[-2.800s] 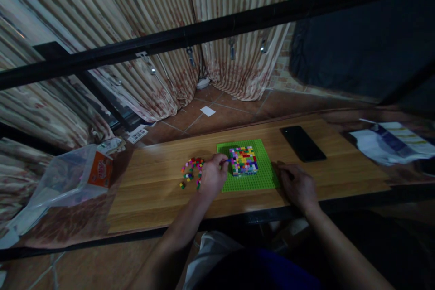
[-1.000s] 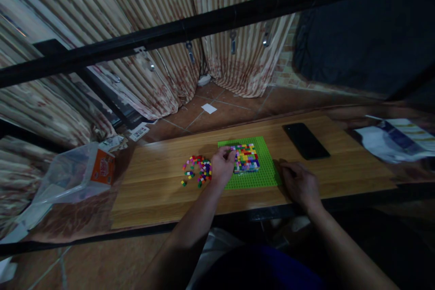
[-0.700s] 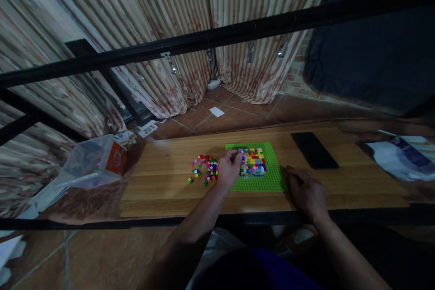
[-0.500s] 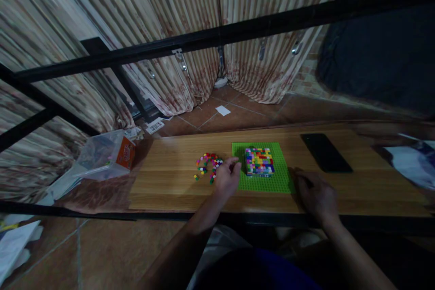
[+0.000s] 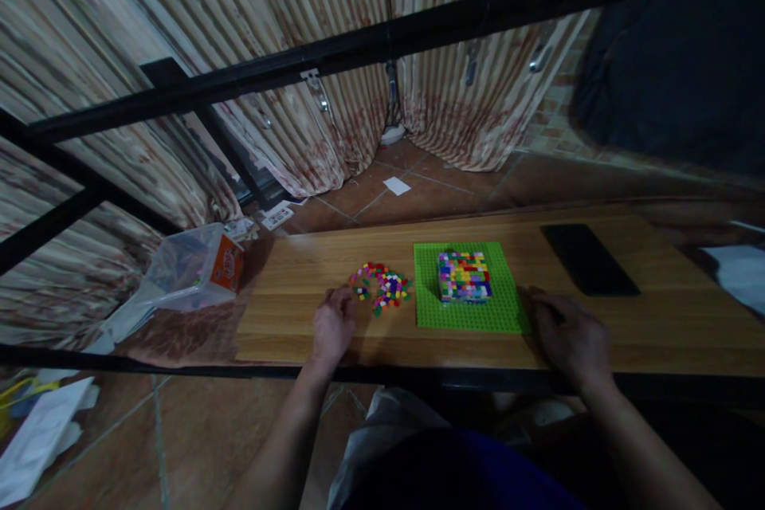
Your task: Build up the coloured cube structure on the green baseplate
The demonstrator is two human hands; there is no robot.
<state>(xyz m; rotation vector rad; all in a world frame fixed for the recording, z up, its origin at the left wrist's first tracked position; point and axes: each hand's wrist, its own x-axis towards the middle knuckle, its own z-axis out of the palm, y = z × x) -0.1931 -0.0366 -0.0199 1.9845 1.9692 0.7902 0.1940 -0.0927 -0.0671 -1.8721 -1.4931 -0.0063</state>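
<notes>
A green baseplate (image 5: pixel 466 315) lies on the wooden table (image 5: pixel 287 319), and a square block of many-coloured small bricks (image 5: pixel 464 276) is built on it. Left of the plate is a loose pile of small coloured bricks (image 5: pixel 382 287). My left hand (image 5: pixel 333 324) rests on the table just left of that pile, fingers curled in; whatever they hold is hidden. My right hand (image 5: pixel 567 335) lies palm down on the table by the plate's front right corner, fingers stretched towards its edge, holding nothing.
A black phone (image 5: pixel 589 259) lies flat at the back right of the table. A clear plastic bag with an orange box (image 5: pixel 200 271) sits off the table's left end. Black metal bars (image 5: pixel 382 56) cross overhead, with curtains behind. White paper (image 5: pixel 741 275) lies at the far right.
My left hand has drawn back from the brick block, crossed the loose pile and settled left of it. The right hand has stayed by the plate. The view has swung left.
</notes>
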